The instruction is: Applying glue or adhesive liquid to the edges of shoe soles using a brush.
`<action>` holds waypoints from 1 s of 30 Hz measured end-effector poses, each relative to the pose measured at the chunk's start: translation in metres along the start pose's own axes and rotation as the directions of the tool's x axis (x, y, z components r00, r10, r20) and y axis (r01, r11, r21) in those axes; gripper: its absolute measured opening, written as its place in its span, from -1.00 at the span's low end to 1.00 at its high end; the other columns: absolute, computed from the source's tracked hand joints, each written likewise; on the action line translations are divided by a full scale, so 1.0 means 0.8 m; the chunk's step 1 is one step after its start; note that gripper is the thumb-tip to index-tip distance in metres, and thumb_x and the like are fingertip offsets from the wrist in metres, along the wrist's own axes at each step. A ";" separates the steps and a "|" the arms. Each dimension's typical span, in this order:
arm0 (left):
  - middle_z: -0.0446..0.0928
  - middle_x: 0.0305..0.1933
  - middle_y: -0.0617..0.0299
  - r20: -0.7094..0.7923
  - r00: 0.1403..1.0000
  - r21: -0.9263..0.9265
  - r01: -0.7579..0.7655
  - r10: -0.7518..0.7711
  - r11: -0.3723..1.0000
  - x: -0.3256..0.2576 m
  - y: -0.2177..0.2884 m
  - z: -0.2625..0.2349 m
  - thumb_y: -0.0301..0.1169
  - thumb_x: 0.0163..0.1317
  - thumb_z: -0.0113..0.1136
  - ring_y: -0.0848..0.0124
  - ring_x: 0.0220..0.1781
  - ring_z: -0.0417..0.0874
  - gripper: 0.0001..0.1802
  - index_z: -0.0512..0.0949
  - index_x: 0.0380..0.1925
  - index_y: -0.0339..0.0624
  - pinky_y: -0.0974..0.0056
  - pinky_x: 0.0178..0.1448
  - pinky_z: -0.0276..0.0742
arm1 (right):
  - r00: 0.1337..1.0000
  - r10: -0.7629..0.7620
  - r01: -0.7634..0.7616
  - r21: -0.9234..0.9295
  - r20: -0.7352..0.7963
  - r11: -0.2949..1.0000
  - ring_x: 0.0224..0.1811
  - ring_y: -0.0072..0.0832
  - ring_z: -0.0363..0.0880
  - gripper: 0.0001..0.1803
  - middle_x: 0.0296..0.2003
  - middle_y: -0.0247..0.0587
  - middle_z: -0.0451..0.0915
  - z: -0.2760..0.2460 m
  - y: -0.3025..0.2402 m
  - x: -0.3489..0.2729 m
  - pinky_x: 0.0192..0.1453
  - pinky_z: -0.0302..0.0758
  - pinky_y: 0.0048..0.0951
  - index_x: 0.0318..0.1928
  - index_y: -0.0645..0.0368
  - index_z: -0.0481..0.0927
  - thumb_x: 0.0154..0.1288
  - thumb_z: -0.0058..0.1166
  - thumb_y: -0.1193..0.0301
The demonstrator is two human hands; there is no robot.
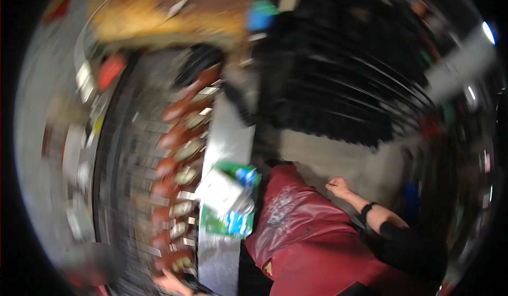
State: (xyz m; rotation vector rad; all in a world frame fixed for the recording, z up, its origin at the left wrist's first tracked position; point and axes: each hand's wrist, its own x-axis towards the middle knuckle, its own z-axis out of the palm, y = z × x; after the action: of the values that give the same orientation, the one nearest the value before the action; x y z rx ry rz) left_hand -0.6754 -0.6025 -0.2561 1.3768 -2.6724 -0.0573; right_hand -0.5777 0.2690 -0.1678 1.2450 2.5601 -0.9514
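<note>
Far left, up and beyond the left hand, a red object (111, 71) sits blurred at the edge of a dark slatted bed (119, 153). Along that bed's right side, a row of reddish-brown, shoe-like pieces (165, 167) with pale ovals runs away from the left hand (172, 283); the nearest piece lies right at its fingers, contact unclear. Left hand smeared by motion and cut by the lower edge: cannot tell whether its grip is wide, narrow or holding. Yellow-brown board (169, 18) far ahead of it. Just right of the left hand, a shiny metal worktop (219, 264) stretches forward; on it, ahead and to the right of that hand, a green-and-blue package (214, 223) lies under a whitish item (219, 191). Next, a dark red apron (317, 232), pale smudges on its front, between the two hands. Right hand (337, 186) hangs well apart from the worktop, just right of the apron, fingers curled in, narrow; black band (369, 207) at its wrist. Black mass with ridged rows (338, 84) ahead of it.
</note>
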 end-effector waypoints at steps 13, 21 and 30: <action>0.76 -0.21 0.13 0.456 -0.303 -0.831 -0.480 0.837 0.279 -0.640 0.756 -0.223 -0.39 0.39 0.38 0.40 -0.17 0.76 -0.59 0.63 0.14 -0.41 0.31 -0.04 0.67 | 0.770 0.572 -0.624 0.518 0.282 0.586 -0.49 -0.31 0.74 -0.67 -0.40 -0.08 0.72 -0.094 0.355 0.126 -0.46 0.65 -0.24 -0.06 0.35 0.67 0.29 0.28 0.35; 0.79 -0.11 0.01 0.794 -0.442 -0.594 -0.421 0.417 0.686 -1.005 0.899 0.025 -0.28 0.46 0.36 0.39 -0.20 0.79 -0.54 0.64 0.18 -0.43 0.28 -0.15 0.71 | 0.911 0.352 -0.411 0.414 0.213 0.813 -0.54 -0.27 0.69 -0.80 -0.35 -0.05 0.72 -0.051 0.503 0.347 -0.48 0.64 -0.30 -0.09 0.33 0.68 0.42 0.14 0.44; 0.73 -0.14 0.14 0.744 -0.223 -0.653 -0.443 0.630 0.615 -1.293 0.981 0.210 -0.44 0.40 0.27 0.37 -0.26 0.75 -0.79 0.71 -0.08 -0.35 0.28 -0.13 0.71 | 0.677 0.532 -0.424 0.860 0.508 -0.282 -0.40 -0.41 0.53 -0.63 -0.36 -0.33 0.50 -0.005 0.501 0.609 -0.23 0.71 -0.12 0.00 0.13 0.55 0.53 0.19 0.08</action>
State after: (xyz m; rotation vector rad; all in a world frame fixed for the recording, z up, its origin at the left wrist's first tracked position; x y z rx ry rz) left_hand -0.7393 0.6900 -0.4536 -0.5688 -3.7940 -1.6505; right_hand -0.5930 0.7761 -0.5424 2.2615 0.4409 -2.5630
